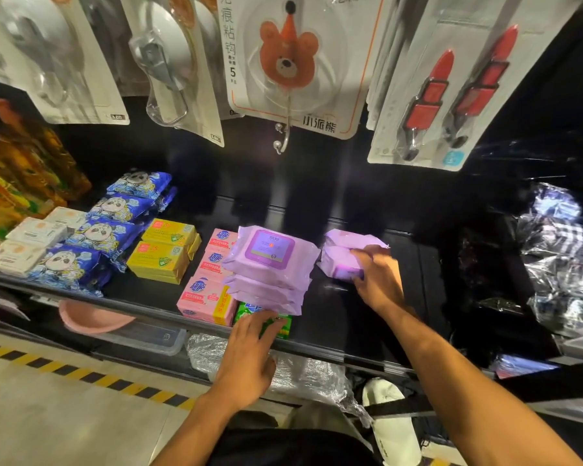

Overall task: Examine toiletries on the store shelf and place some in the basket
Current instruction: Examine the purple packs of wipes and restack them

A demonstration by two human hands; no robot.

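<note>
The move turns on the lone purple wipe pack [338, 260] right of centre in the frame. It lies on the black shelf [320, 317] ahead of the right hand [379, 280], apart from the taller stack of purple wipe packs [270, 264] at centre. From here its long axis seems to run across the frame, left to right. The right hand is plainly the nearer one: it sits on the pack's right end with fingers curled over the near edge, gripping it. A second pack of the same kind peeks out behind. The left hand [249, 351] is lower centre, fingers straight and relaxed. Their tips rest on a green packet [280, 326] wedged under the front of the stack, and the hand holds nothing. The wipe packs are soft, glossy film pouches with crimped ends and a darker flip-lid label on top (they'll squash and slide, I'd judge, not lift rigid). The pink soap boxes [206, 299] touching the stack's left side and the yellow soap boxes [164, 255] beyond them are stiff printed cartons. I can't see the basket anywhere in this view.
</note>
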